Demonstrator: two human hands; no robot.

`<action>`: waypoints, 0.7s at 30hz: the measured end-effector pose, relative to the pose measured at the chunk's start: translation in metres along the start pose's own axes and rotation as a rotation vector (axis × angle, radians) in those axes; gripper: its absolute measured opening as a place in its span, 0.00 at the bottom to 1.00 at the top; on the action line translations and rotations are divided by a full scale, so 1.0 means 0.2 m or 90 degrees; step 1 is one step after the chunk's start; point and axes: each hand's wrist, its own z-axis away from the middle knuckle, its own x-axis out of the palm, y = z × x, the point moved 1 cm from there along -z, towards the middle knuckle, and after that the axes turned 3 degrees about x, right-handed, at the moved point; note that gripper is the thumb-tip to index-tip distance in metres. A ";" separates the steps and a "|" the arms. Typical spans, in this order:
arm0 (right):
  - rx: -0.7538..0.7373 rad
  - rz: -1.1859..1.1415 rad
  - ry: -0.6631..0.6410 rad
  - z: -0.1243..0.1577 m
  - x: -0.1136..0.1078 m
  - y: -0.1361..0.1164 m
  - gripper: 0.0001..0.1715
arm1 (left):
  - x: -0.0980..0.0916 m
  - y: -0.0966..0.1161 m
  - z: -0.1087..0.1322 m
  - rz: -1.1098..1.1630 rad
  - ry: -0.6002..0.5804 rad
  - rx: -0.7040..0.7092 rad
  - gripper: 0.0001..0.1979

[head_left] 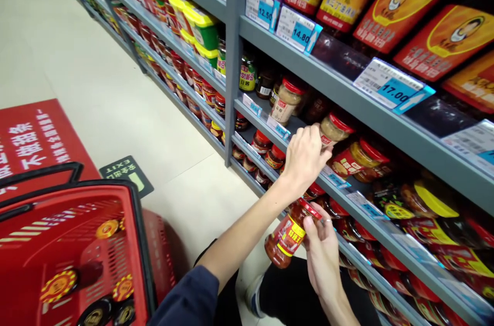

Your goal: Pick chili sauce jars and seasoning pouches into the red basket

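Note:
My left hand (304, 154) reaches across to the middle shelf. Its fingers are closed around the side of a glass jar (335, 130) with a red lid and tan contents, which stands tilted in view at the shelf front. Lower down, my right hand (319, 236) grips a jar of red chili sauce (288, 236) near its red lid; a red and yellow label faces up. A similar tan jar (286, 102) stands on the shelf to the left, and a red-labelled jar (353, 159) is just to the right.
A red shopping basket (144, 243) with several lidded jars inside stands at lower left. Grey shelf edges (347, 71) with price tags run above and below my left hand. Large bottles (401, 10) fill the upper shelf. A green exit sign (127, 174) is on the floor.

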 end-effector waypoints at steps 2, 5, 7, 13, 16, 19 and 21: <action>-0.003 -0.003 -0.003 0.00 0.00 0.00 0.37 | -0.03 -0.01 -0.01 -0.050 0.017 -0.012 0.18; -0.002 -0.004 -0.006 0.00 -0.01 0.00 0.37 | -0.08 -0.05 -0.04 -0.101 0.061 -0.040 0.18; -0.001 -0.006 -0.012 0.01 -0.01 -0.01 0.38 | -0.11 -0.08 -0.06 -0.116 0.086 -0.057 0.18; -0.011 -0.008 0.000 0.01 0.01 -0.01 0.38 | -0.11 -0.08 -0.01 -0.103 0.162 -0.077 0.25; -0.019 -0.020 -0.008 0.01 0.01 -0.01 0.37 | -0.08 -0.02 0.04 -0.083 0.137 -0.010 0.17; -0.020 -0.037 -0.014 0.00 0.01 -0.01 0.37 | -0.05 0.05 0.03 -0.075 0.016 0.051 0.12; -0.021 -0.041 -0.013 0.00 0.01 -0.01 0.37 | -0.05 0.10 -0.01 -0.102 -0.036 0.026 0.14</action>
